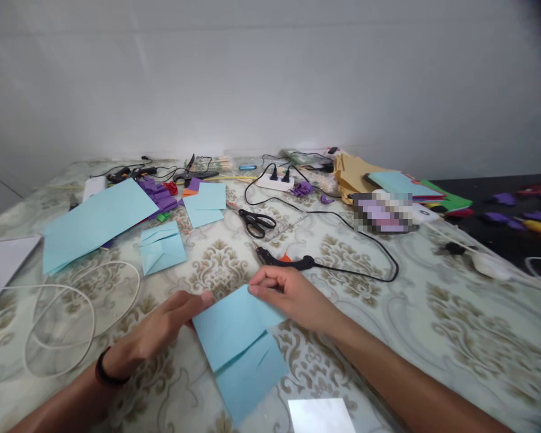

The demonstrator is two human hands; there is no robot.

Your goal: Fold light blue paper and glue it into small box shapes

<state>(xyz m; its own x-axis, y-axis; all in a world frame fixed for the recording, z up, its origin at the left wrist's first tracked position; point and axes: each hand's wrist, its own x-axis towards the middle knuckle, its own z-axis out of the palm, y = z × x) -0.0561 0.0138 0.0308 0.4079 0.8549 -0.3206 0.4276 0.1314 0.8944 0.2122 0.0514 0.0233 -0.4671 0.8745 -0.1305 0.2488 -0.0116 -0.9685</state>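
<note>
In the head view, the folded light-blue paper (228, 325) lies on the patterned tablecloth (365, 361) between the two hands, its long axis running from their fingertips back toward the wearer and slanting rightward. The right hand (293, 297) pinches its far corner between thumb and fingers; the left hand (162, 322) is at the left corner, fingers partly hidden, so its grip cannot be told. Neither hand is clearly nearer.
</note>
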